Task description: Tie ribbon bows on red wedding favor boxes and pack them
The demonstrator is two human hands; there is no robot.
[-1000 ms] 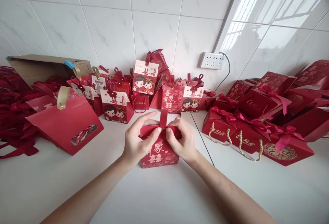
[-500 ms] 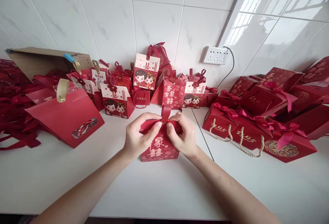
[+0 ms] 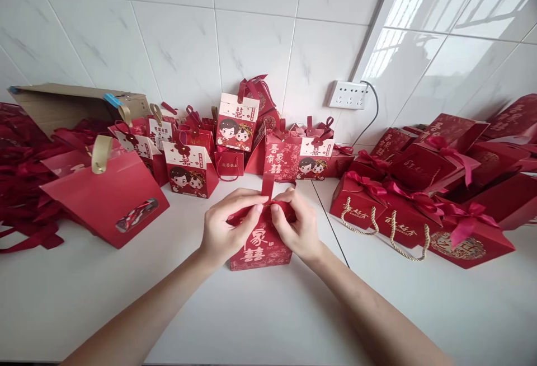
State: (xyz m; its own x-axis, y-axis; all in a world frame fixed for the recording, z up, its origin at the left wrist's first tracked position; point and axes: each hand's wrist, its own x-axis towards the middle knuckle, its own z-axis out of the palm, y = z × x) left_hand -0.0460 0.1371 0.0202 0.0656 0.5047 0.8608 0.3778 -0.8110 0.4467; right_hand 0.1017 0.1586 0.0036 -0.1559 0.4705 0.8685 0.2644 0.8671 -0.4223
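Note:
A red gift box (image 3: pixel 260 251) with pale printed characters stands upright on the white table, in front of me. My left hand (image 3: pixel 232 223) pinches the left part of its top edge between thumb and fingers. On the right part of that edge, my right hand (image 3: pixel 297 223) pinches in the same way, its thumb near the left thumb. A red ribbon loop (image 3: pixel 268 184) rises from the top between the two hands. My fingers cover much of the box's upper part, so the fastening there is mostly hidden.
Several finished-looking boxes, among them a couple-print box (image 3: pixel 191 170), line the tiled wall. A larger red box (image 3: pixel 109 192) and a ribbon heap (image 3: pixel 25 187) lie left, before a cardboard carton (image 3: pixel 62 106). Bow-tied boxes (image 3: pixel 403 217) are piled right, below a power socket (image 3: pixel 348 95).
The view has tilted up slightly, so everything sits a little lower. Both hands keep their pinch on the box top, and the ribbon loop has turned and looks narrower.

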